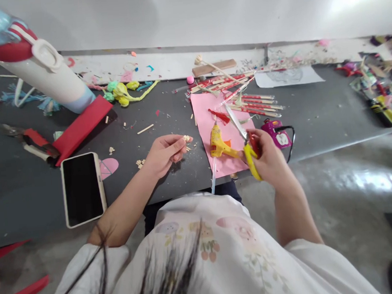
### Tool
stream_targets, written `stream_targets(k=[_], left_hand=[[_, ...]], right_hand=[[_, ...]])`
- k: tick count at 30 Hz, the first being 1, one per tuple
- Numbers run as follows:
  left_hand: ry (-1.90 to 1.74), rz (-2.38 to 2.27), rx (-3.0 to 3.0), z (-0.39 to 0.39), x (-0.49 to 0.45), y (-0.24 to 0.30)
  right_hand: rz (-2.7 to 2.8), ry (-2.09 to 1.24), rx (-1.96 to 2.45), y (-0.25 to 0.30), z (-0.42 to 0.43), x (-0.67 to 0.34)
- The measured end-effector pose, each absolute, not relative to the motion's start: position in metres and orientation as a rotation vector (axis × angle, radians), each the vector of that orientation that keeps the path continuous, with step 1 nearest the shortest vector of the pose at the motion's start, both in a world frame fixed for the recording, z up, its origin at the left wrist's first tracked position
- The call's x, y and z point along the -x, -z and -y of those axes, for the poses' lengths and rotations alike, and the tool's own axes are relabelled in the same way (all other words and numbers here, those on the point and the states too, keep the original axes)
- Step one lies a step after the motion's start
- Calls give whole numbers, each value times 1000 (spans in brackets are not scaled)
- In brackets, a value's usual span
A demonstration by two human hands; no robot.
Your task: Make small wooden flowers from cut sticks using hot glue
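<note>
My left hand (165,156) is closed in a pinch on a small cluster of pale wooden bits (187,138), held low above the grey table. Scissors (251,161) with yellow and red handles are in my right hand (271,158); their blades point away from me over a pink sheet (203,114). A yellow hot glue gun (217,141) lies on that sheet between my hands, with a clear glue stick (214,175) near its back end. More pale bits (140,163) are scattered beside my left wrist. A red tassel (219,116) rests beyond the glue gun's nozzle.
Red-and-white wrapped sticks (257,105) lie at the sheet's far side, near a purple device (278,135) with a black cable. To the left are a phone (83,189), a red box (83,129), pliers (34,145) and a tall bottle (48,73). Craft scraps (379,85) pile at right.
</note>
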State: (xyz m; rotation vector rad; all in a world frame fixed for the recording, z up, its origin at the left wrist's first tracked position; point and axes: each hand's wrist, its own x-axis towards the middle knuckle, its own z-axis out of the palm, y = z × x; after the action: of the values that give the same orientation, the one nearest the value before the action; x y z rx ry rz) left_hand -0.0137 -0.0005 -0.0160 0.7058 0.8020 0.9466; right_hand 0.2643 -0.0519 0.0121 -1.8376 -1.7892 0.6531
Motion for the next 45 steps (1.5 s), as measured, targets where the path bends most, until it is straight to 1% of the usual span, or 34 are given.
stream_targets(k=[4,6,10,23,37,45], left_hand=[[-986,-772,-696,1,16,14],[-1007,-767,-691,2,16,13],[-1037,-762,-693,3,15,10],[-1047,-827,-740,7,10,1],[-913,-890,-686,4,12,-2],[-898,-826,-700,3,13,2]], right_hand=[[2032,-627,1588,-21,64,-226],[2120,-570,1530,-23,67,-213],[2217,-454,1512,-23,67,-201],[2307,-259,1499,-20,66,-199],[2323,-318,1537,-23,64,-197],[2310,-325,1549,-22,63,-199]])
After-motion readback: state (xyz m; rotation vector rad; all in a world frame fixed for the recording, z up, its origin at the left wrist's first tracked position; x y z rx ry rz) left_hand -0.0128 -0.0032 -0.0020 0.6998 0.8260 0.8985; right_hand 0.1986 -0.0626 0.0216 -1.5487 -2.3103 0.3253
